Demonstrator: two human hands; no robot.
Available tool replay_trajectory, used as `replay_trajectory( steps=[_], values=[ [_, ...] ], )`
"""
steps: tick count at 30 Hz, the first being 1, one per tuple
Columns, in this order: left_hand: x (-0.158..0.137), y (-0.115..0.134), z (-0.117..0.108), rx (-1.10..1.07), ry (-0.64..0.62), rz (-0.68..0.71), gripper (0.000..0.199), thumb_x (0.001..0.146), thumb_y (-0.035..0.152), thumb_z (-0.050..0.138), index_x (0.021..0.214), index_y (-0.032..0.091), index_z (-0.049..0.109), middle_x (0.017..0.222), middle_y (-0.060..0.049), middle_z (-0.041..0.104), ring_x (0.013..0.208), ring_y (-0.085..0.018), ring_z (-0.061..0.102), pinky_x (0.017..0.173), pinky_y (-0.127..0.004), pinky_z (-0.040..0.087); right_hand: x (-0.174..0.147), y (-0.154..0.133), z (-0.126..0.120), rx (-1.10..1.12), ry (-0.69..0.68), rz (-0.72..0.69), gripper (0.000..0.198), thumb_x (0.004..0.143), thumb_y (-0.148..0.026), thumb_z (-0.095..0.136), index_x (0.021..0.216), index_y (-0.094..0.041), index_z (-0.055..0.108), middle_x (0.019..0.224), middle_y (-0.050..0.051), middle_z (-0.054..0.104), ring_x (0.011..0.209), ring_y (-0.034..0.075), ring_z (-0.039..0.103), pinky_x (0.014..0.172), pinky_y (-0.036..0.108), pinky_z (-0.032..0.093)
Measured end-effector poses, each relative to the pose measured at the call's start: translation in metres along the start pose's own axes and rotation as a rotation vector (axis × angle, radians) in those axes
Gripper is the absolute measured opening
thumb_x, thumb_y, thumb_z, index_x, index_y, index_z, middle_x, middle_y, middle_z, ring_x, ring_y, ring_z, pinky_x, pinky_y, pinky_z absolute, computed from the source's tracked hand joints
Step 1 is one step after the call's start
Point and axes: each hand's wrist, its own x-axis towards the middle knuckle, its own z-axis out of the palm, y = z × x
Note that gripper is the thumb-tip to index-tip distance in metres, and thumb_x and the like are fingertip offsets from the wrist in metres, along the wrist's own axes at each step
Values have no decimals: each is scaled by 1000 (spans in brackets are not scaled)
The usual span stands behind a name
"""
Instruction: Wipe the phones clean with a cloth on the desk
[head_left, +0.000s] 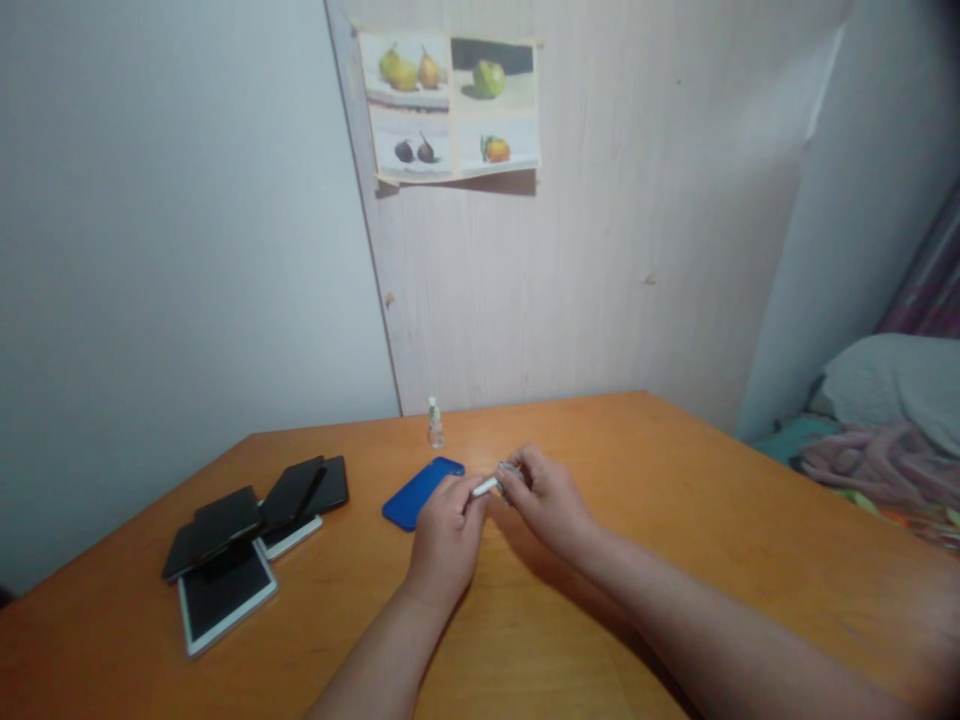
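My left hand (450,520) is closed on a thin white device (485,487), seen edge-on, that looks like a phone; most of it is hidden by the fingers. At its other end, my right hand (551,500) pinches a small crumpled greyish-white piece, perhaps a cloth (508,471), against the device. Both hands are held close together above the table. Just behind my left hand lies a flat blue case (422,492), partly covered by that hand.
A small clear bottle (436,427) with a white cap stands at the back of the wooden table (570,640). Several black and white tablets (229,590) lie in an overlapping pile on the left. Bedding (892,410) is beyond the right edge. Fruit pictures (452,108) hang on the wall.
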Motion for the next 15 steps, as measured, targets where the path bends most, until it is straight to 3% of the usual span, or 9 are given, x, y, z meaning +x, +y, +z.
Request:
replay_trajectory(
  steps=[5, 8, 11, 15],
  values=[
    [1, -1, -1, 3, 13, -32, 20, 93, 22, 54, 108, 21, 69, 101, -6, 70, 95, -20, 64, 85, -33, 50, -8, -16, -3, -124, -146, -242, 19, 96, -21, 47, 107, -21, 62, 98, 5, 69, 88, 17, 62, 75, 26, 41],
    [0, -1, -1, 9, 36, -81, 23, 91, 21, 55, 112, 20, 66, 103, -6, 70, 94, -20, 65, 84, -33, 51, -9, -23, -9, -335, -208, -260, 25, 95, -21, 49, 117, -23, 62, 100, 6, 68, 85, 19, 62, 70, 27, 38],
    [-1, -3, 2, 5, 20, -103, 26, 89, 20, 56, 114, 20, 63, 101, -6, 71, 90, -19, 65, 82, -33, 52, -7, -23, -12, -485, -227, -227, 20, 97, -27, 49, 109, -24, 64, 93, 6, 68, 75, 18, 61, 63, 27, 32],
    [-2, -6, 4, -5, -40, -85, 24, 90, 20, 55, 113, 21, 63, 99, -5, 71, 88, -19, 66, 80, -31, 52, -2, -15, -12, -524, -254, -228, 17, 97, -29, 50, 97, -23, 66, 88, 5, 69, 72, 16, 59, 61, 27, 29]
  ],
)
